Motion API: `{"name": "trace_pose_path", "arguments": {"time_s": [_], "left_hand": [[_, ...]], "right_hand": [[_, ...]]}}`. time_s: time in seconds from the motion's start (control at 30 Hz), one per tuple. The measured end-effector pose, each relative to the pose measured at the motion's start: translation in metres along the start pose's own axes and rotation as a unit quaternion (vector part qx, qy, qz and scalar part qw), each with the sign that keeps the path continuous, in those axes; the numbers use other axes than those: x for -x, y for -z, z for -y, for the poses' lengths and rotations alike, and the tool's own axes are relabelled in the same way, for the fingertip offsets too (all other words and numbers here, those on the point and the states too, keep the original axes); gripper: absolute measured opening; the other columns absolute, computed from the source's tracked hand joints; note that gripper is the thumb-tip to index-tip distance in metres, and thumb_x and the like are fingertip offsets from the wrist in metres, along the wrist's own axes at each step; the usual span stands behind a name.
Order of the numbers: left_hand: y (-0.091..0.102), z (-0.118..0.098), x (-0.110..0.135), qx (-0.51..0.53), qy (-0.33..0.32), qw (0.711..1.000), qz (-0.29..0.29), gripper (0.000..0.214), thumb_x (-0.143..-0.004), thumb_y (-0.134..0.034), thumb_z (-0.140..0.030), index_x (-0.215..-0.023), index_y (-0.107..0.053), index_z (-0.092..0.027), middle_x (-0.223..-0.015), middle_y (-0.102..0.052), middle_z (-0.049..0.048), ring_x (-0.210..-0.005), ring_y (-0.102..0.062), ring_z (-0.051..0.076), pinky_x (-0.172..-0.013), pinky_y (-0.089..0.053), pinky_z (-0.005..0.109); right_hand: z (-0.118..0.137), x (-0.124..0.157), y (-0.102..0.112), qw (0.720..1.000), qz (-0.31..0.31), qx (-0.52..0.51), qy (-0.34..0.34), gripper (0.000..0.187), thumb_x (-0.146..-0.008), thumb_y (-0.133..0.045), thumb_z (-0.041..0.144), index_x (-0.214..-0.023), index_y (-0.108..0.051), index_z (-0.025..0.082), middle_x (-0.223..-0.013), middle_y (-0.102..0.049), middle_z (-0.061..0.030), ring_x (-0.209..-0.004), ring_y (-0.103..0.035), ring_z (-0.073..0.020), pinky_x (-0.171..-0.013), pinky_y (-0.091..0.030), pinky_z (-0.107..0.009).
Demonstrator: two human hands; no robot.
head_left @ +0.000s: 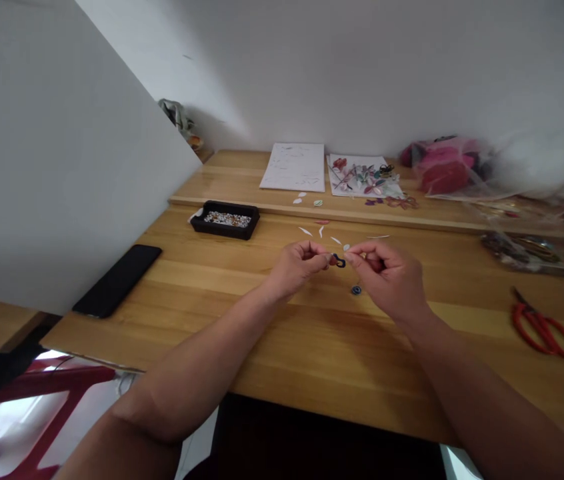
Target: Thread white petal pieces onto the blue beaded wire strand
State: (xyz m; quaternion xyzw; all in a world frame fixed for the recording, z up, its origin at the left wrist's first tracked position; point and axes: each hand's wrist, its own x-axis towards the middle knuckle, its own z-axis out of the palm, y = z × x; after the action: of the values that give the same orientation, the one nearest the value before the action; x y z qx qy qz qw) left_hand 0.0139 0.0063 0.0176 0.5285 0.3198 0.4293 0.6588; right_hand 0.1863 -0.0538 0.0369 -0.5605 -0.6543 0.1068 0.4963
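Left hand (300,265) pinching a small dark-blue looped piece (341,263) in from the wooden bench's (197,267) near edge, right hand (391,272) narrowly pinched, contents unclear; work seemingly unfinished, slim white slivers (305,231) loose beyond.

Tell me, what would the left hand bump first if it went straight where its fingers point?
Past the small blue loop at its fingertips, the left hand would probably bump the right hand first, though depth is hard to judge here.
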Motion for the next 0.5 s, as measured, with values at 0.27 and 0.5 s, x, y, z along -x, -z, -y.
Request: {"name": "trace_pose_path", "arguments": {"time_s": [0.27, 0.5], "left_hand": [[-0.0005, -0.0015, 0.0036, -0.02, 0.025, 0.999, 0.04, 0.017, -0.075, -0.076, -0.029, -0.075, -0.069, -0.014, -0.075, -0.071, 0.0038, -0.066, -0.057, 0.009, -0.071, -0.046, 0.028], [-0.0004, -0.002, 0.004, -0.013, 0.04, 0.997, 0.062, 0.02, -0.073, -0.08, -0.03, -0.076, -0.069, -0.014, -0.074, -0.07, 0.0031, -0.066, -0.058, 0.009, -0.072, -0.047, 0.028]], "right_hand": [[-0.0046, -0.0017, 0.0016, 1.0, -0.002, -0.004, -0.008, 0.006, -0.09, -0.071, 0.032, -0.086, -0.073, 0.027, -0.056, -0.043, 0.0049, -0.053, -0.037, -0.0126, -0.054, -0.031, -0.031], [-0.004, -0.0011, 0.0011, 1.0, 0.005, -0.018, -0.009, 0.006, -0.089, -0.072, 0.032, -0.087, -0.072, 0.027, -0.057, -0.044, 0.0054, -0.053, -0.036, -0.0118, -0.053, -0.03, -0.03]]}}
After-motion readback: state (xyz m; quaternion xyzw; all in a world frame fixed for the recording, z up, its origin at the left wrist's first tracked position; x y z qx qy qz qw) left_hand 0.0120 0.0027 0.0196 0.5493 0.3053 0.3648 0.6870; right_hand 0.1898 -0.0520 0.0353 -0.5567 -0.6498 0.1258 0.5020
